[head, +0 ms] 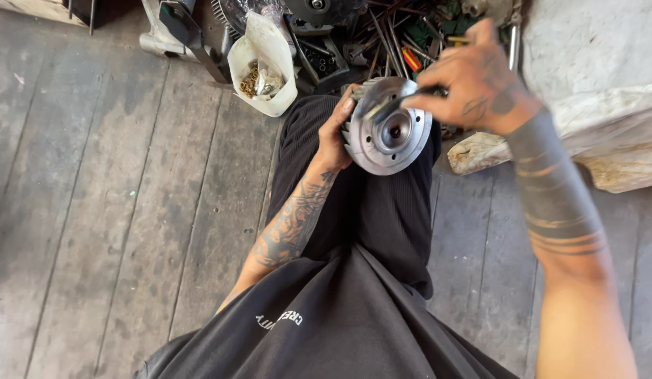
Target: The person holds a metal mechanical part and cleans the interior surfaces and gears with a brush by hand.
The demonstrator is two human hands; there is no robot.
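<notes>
A round finned metal engine part [389, 130] with a domed centre hole rests on my knee. My left hand [334, 137] grips its left rim and fins. Above it, my right hand [473, 81] pinches a thin metal tool [390, 105] whose tip lies across the part's flat face. Both forearms are bare and I wear dark shorts and a dark shirt.
A cut white plastic jug [264, 67] holding brass bits and small hardware stands on the plank floor [115, 210] ahead. Behind it lies a heap of tools and metal parts [382, 35]. A whitish rough slab [593, 84] sits at the right.
</notes>
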